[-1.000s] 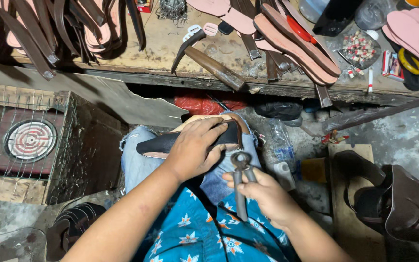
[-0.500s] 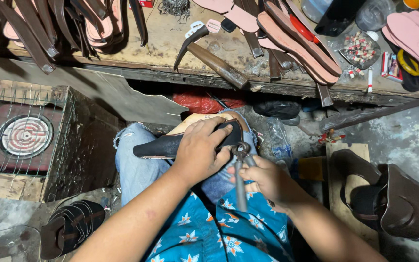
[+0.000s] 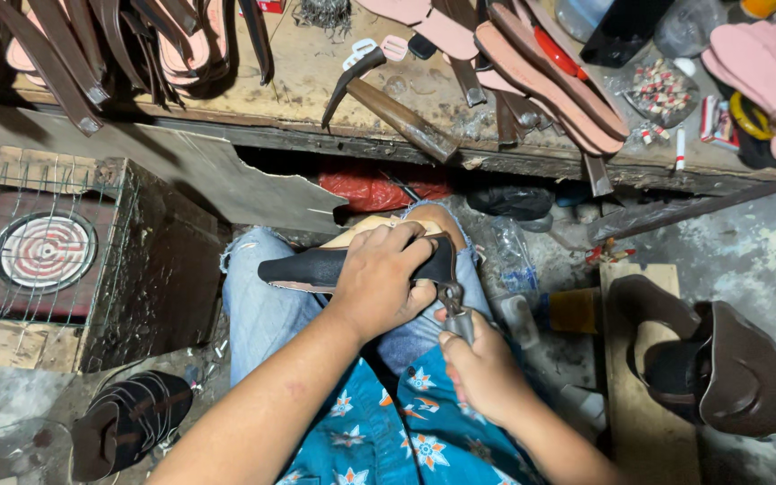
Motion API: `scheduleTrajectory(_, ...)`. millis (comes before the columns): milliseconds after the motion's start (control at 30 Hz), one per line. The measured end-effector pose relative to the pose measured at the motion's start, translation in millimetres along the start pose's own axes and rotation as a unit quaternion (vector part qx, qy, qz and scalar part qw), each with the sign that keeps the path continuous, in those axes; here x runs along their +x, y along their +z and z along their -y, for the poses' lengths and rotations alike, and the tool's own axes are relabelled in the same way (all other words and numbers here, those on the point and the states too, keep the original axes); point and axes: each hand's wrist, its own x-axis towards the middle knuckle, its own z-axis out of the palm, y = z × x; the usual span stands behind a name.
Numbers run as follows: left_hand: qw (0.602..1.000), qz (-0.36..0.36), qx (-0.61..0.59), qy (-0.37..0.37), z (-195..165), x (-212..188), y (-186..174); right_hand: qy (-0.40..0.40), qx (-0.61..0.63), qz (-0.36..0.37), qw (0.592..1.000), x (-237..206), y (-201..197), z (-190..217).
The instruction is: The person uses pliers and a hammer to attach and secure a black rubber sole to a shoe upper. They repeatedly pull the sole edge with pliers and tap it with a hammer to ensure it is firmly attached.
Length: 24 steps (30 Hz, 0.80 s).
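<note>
Over on the far left there's a wire-mesh crate with a round coil heater (image 3: pixel 44 251) inside, and below it a dark strappy sandal (image 3: pixel 127 422) lying on the floor. Moving in, the black leather shoe upper on its last (image 3: pixel 316 268) lies across the person's lap on the blue jeans, toe end pointing left. The left hand (image 3: pixel 379 278) is clamped over its right end, fingers (image 3: pixel 397 242) wrapped round the top edge and pressing it down onto the knee. Just right of that, the right hand (image 3: pixel 482 368) has its fingers closed tight on the handles of the metal lasting pincers (image 3: pixel 454 305), whose nose is right at the edge of the leather. I'd guess the leather is thin and floppy while the form inside is stiff, so gripping over the solid part makes sense; the surface looks smooth, maybe a bit slippery. Up top, the worn wooden counter (image 3: pixel 316 81) carries a wooden-handled hammer (image 3: pixel 388 94) and pink insoles (image 3: pixel 541 81). Far right, a brown finished sandal (image 3: pixel 720 368) sits beside a wooden plank
</note>
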Motion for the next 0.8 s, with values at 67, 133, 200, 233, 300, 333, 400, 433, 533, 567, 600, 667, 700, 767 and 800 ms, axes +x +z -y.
scheduleTrajectory(67,1.0,0.005,0.001,0.007,2.1,0.5,-1.5,-0.015,-0.003,0.021,1.0,2.4,-1.7,1.6)
scheduleTrajectory(133,1.0,0.017,-0.004,0.022,5.9,0.8,-5.0,-0.037,0.019,0.07,0.997,4.7,-8.3,5.7)
scheduleTrajectory(200,1.0,0.003,-0.009,0.027,13.7,7.4,-8.6,0.008,0.095,0.113,0.989,1.4,-18.6,8.9)
scheduleTrajectory(233,0.999,-0.005,-0.013,0.03,17.9,11.8,-10.2,0.031,0.132,0.133,0.982,0.0,-21.5,9.9)
scheduleTrajectory(300,0.996,0.069,-0.054,-0.007,28.1,19.5,-15.3,0.009,0.169,0.134,0.976,-2.0,-25.0,11.5)
scheduleTrajectory(333,0.991,0.107,-0.074,-0.026,32.3,22.7,-17.4,0.0,0.189,0.135,0.973,-2.5,-25.3,12.0)
scheduleTrajectory(400,0.992,0.098,-0.079,-0.023,36.1,29.5,-17.3,-0.009,0.241,0.16,0.957,-0.5,-22.6,13.7)
scheduleTrajectory(433,0.992,0.094,-0.082,-0.021,36.7,30.7,-17.1,-0.012,0.267,0.171,0.948,1.7,-20.9,15.1)
scheduleTrajectory(533,0.991,0.092,-0.094,-0.025,36.8,34.1,-15.3,0.001,0.268,0.173,0.948,10.9,-15.1,21.7)
scheduleTrajectory(567,0.991,0.091,-0.094,-0.026,36.5,34.3,-14.6,0.005,0.288,0.175,0.942,13.5,-13.3,23.6)
scheduleTrajectory(600,0.991,0.091,-0.095,-0.028,36.2,34.8,-13.8,0.011,0.307,0.177,0.935,16.0,-12.0,25.4)
scheduleTrajectory(667,0.99,0.093,-0.097,-0.036,36.6,34.2,-13.3,0.012,0.345,0.191,0.919,19.9,-9.5,27.4)
scheduleTrajectory(700,0.99,0.094,-0.099,-0.039,37.1,33.9,-13.3,0.006,0.362,0.202,0.91,21.5,-8.8,27.8)
scheduleTrajectory(767,0.99,0.091,-0.1,-0.04,37.9,33.2,-13.2,0.0,0.394,0.227,0.891,24.2,-8.2,26.7)
scheduleTrajectory(800,0.991,0.087,-0.098,-0.036,38.2,33.0,-13.0,-0.002,0.408,0.24,0.881,25.6,-8.5,25.7)
